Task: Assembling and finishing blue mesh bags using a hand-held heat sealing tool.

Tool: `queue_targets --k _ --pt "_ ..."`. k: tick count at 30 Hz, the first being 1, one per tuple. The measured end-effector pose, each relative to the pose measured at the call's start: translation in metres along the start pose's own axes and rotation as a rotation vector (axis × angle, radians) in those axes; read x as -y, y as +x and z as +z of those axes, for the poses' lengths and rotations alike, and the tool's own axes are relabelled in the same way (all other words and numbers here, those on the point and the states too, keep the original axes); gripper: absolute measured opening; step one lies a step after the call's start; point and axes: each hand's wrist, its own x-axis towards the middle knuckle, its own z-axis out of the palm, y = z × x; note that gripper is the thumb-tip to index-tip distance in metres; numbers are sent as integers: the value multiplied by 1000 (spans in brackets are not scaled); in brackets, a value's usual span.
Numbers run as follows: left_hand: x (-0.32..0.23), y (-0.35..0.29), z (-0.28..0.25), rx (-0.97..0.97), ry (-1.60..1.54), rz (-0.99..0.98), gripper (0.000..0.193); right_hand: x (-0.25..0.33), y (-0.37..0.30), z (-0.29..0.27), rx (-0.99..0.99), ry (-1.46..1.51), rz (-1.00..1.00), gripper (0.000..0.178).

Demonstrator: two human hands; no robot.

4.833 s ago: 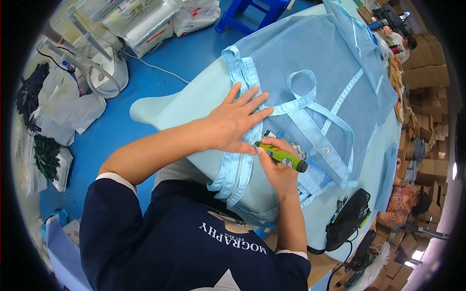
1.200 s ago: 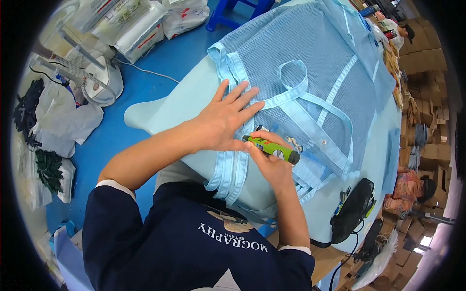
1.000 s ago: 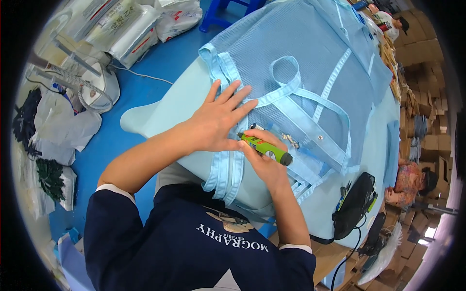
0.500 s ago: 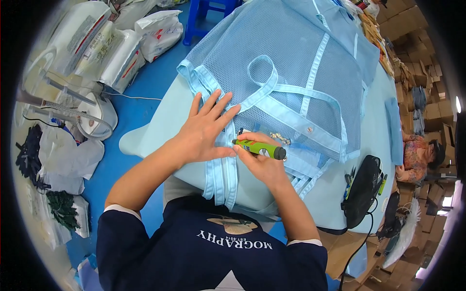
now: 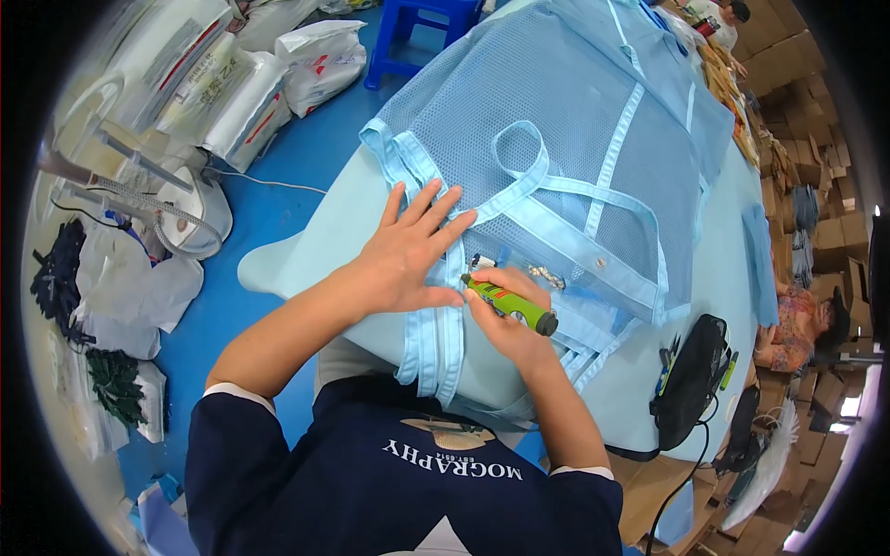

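Note:
Fingers spread, my left hand [image 5: 400, 252] lies flat on light blue fabric straps [image 5: 432, 347] that run side by side over the padded table edge. A green marker pen [image 5: 508, 302] with a dark end is gripped in my right hand [image 5: 512, 335], its tip at the rightmost strap, close to my left thumb. Beyond both hands a blue mesh bag [image 5: 556, 120] is spread over the table, with a looped handle [image 5: 522, 167] and a metal snap on its band. Small shiny metal pieces [image 5: 547, 277] and a little white-and-dark item sit just past the right hand.
The pale table [image 5: 357, 218] carries a black pouch [image 5: 691, 380] with pens at its right. A blue stool [image 5: 413, 42] and white bags [image 5: 320, 60] stand beyond on the blue floor. At left is a white steamer-like appliance [image 5: 197, 215]. Another person [image 5: 799, 320] sits among cardboard boxes at right.
The view has shifted slightly, so the table and bag appear a little lower and to the right. The marker is tilted more steeply in my right hand; my left hand keeps its flat pose.

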Motion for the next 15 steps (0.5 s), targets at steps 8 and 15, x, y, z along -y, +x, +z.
queue_targets --k 8,15 --pt "2 -2 3 7 12 -11 95 4 -3 3 -19 -128 -46 22" --pt "1 -2 5 -18 -19 11 96 -3 -3 2 44 11 33 22"
